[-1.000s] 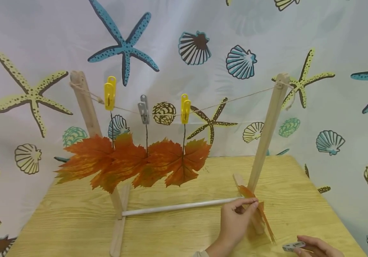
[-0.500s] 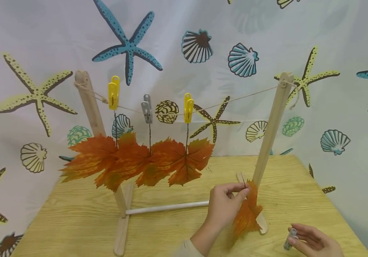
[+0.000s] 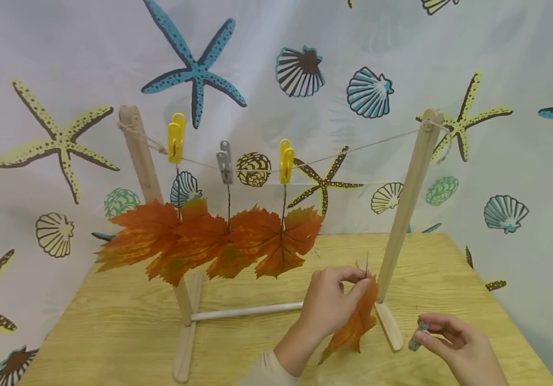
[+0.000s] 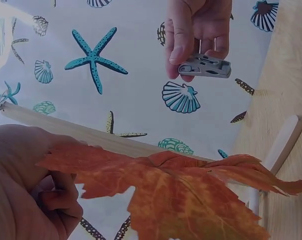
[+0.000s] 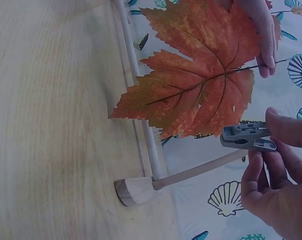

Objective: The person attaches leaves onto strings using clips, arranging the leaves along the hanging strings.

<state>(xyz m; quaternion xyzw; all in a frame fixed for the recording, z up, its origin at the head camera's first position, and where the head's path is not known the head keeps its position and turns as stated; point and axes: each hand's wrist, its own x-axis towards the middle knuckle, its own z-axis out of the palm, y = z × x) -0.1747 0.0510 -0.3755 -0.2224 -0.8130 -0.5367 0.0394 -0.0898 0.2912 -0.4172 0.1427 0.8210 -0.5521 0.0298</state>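
Note:
My left hand (image 3: 331,300) pinches the thin dark stem of an orange-red artificial maple leaf (image 3: 356,321), which hangs below the fingers near the right post. In the right wrist view the whole leaf (image 5: 201,80) faces the camera, its stem running up past the fingertips. Lower right, my right hand (image 3: 464,343) holds a grey clothespin (image 3: 418,336) between thumb and fingers, apart from the leaf. The left wrist view shows this clothespin (image 4: 205,66) from the side. Several similar leaves (image 3: 238,241) hang by their stems from a string (image 3: 363,146).
Two yellow clothespins (image 3: 176,139) and a grey one grip the string between two wooden posts (image 3: 409,209). A white rod (image 3: 247,311) joins the posts low down. The stand rests on a wood-grain table (image 3: 238,354) before a curtain (image 3: 267,64) printed with shells and starfish.
The left hand has moved left and turned the leaf from edge-on to hanging broad side out, stem upward. The right hand has risen and come left with the clothespin, now tilted more upright.

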